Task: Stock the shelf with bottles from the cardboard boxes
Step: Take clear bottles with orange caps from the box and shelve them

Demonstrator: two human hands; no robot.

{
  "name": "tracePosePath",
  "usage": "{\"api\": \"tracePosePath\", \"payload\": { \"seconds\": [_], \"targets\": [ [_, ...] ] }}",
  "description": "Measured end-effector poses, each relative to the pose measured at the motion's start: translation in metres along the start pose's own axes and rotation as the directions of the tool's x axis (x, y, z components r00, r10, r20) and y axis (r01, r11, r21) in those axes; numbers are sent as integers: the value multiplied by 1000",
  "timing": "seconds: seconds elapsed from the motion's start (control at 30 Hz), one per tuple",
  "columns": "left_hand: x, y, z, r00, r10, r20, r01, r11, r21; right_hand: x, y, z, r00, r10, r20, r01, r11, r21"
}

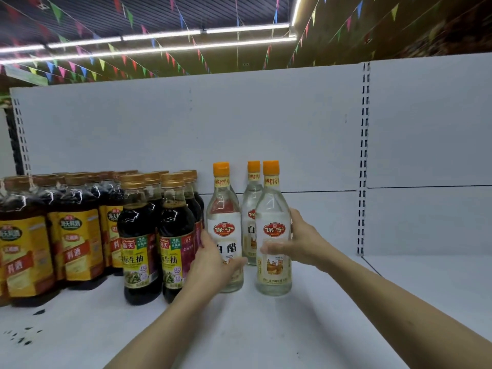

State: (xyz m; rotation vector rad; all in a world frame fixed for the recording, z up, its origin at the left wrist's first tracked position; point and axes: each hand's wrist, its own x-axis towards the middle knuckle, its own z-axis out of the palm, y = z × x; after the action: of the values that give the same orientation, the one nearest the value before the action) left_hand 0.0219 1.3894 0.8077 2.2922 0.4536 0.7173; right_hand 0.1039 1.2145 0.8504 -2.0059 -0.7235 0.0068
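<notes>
White back panels [266, 134] rise behind — slotted uprights [364, 155] divide them; above, a dark slatted ceiling [213, 12] carries bright light strips [162, 35] and strings of coloured pennants [127, 59].

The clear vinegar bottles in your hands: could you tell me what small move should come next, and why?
Probably let go of both. The left hand grips the left bottle and the right hand grips the right bottle; both appear to stand upright on the shelf, beside the soy sauce bottles, a third bottle behind.
</notes>
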Motion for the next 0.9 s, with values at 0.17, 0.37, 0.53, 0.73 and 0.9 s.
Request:
{"api": "tracePosePath", "payload": {
  "seconds": [0.17,0.37,0.53,0.73,0.9],
  "targets": [
    [15,0,15,997,-44,-58,44,999,-5,6,2,2,1000,12,3,-12,1000,14],
    [30,2,22,997,-77,-30,75,996,-42,19,6,16,997,0,-73,2,1000,25],
    [39,0,25,994,-106,-17,105,993,-46,30,7,22,997,-10,-78,11,1000,15],
    [46,-2,26,993,-115,8,115,991,-64,33,8,27,995,-14,-102,14,1000,7],
    [45,-2,25,995,-95,15,96,992,-78,30,8,29,993,-10,-119,10,1000,-7]
  ]
}}
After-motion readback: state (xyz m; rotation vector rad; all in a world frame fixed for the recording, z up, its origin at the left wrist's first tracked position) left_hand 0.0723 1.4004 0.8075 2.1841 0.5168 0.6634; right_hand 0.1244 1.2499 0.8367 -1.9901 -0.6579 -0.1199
